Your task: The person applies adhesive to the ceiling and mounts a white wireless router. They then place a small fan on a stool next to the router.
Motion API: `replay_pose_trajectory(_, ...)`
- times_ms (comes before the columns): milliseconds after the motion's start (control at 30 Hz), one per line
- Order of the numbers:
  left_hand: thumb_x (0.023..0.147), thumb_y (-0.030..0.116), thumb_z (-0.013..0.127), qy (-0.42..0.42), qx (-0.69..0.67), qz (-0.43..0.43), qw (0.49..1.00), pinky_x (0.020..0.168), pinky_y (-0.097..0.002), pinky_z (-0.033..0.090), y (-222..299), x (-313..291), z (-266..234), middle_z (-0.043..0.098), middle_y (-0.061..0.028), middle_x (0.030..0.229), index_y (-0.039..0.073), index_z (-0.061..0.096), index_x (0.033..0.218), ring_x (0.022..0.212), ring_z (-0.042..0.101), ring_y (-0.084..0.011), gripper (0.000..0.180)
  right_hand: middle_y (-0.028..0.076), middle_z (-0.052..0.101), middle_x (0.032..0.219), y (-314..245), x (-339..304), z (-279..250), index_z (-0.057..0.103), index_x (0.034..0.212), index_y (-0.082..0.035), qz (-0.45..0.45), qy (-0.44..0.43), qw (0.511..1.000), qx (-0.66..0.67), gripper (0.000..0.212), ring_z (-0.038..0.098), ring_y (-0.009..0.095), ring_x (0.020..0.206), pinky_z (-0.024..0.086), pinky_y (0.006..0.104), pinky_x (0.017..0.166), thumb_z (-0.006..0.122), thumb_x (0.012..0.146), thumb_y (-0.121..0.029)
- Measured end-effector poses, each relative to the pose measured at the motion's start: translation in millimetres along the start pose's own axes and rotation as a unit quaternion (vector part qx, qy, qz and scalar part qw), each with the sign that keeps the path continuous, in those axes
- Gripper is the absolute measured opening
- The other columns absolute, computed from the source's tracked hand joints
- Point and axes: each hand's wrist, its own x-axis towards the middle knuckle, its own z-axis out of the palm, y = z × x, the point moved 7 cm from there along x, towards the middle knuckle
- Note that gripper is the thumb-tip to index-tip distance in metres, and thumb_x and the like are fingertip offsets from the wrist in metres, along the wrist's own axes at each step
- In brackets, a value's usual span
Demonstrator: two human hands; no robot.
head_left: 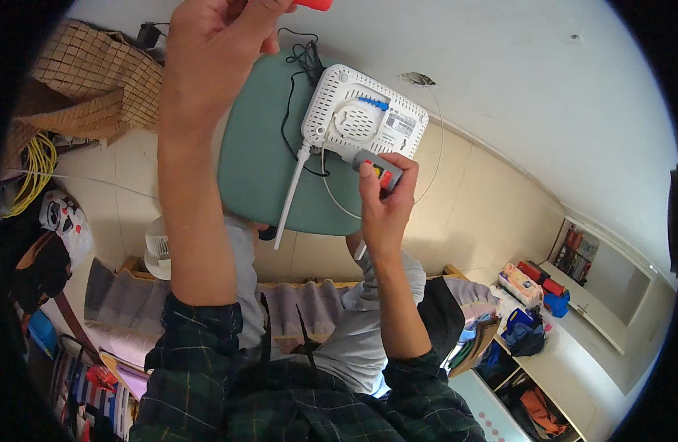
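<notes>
My left hand (225,29) is raised at the top edge, its fingers curled and partly cut off. It appears to grip a red piece (314,4), of which only the end shows. Below and to the right, my right hand (388,199) holds a small grey box-shaped device (377,169) with a red and yellow label, thumb on its face. The device is at the near edge of a white router (360,127), lying underside up with white antennas. A thin white cable with a blue connector (373,103) is coiled on that underside.
The router rests on a green stool (247,162) against a white wall (501,74). A thin cable leads from a wall hole (417,78); a black cord (286,121) lies beside the router. Left are a woven basket (96,74) and yellow cable (35,173); right, a cluttered shelf (553,368).
</notes>
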Motion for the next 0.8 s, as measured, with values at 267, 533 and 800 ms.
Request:
replay_pose_trajectory(267, 0.092, 0.035, 0.059, 0.0, 0.0, 0.006, 1.0, 0.046, -0.0208, 0.038, -1.6, 3.1, -8.0, 0.05, 0.0026, 0.059, 0.004, 0.058, 0.075, 0.05, 0.046, -0.0042, 0.035, 0.017, 0.062, 0.08, -8.6, 4.0, 18.2, 0.047, 0.106, -0.002, -0.037, -0.021, 0.997, -0.066, 0.037, 0.061, 0.022, 0.063, 0.049, 0.0309, 0.058, 0.071, 0.082, -0.018)
replay_pose_trajectory(533, 0.092, 0.031, 0.059, 0.004, 0.001, 0.007, 1.0, 0.046, -0.0204, 0.038, 0.4, 3.1, -10.7, 0.05, 0.0024, 0.059, 0.004, 0.058, 0.075, 0.051, 0.045, -0.0038, 0.032, 0.018, 0.063, 0.082, -1.2, 4.1, 16.7, 0.047, 0.107, -0.002, -0.037, -0.018, 0.997, -0.072, 0.038, 0.064, 0.026, 0.068, 0.05, 0.0327, 0.06, 0.071, 0.083, -0.019)
replay_pose_trajectory(800, 0.092, 0.031, 0.059, 0.008, -0.01, -0.005, 1.0, 0.047, -0.0202, 0.038, 1.6, 2.7, -9.9, 0.05, 0.0025, 0.06, 0.005, 0.058, 0.075, 0.052, 0.045, -0.0041, 0.032, 0.019, 0.063, 0.081, -9.5, 7.4, 19.9, 0.046, 0.107, -0.002, -0.059, -0.02, 0.994, -0.09, 0.04, 0.063, 0.028, 0.065, 0.05, 0.0333, 0.059, 0.071, 0.082, -0.019)
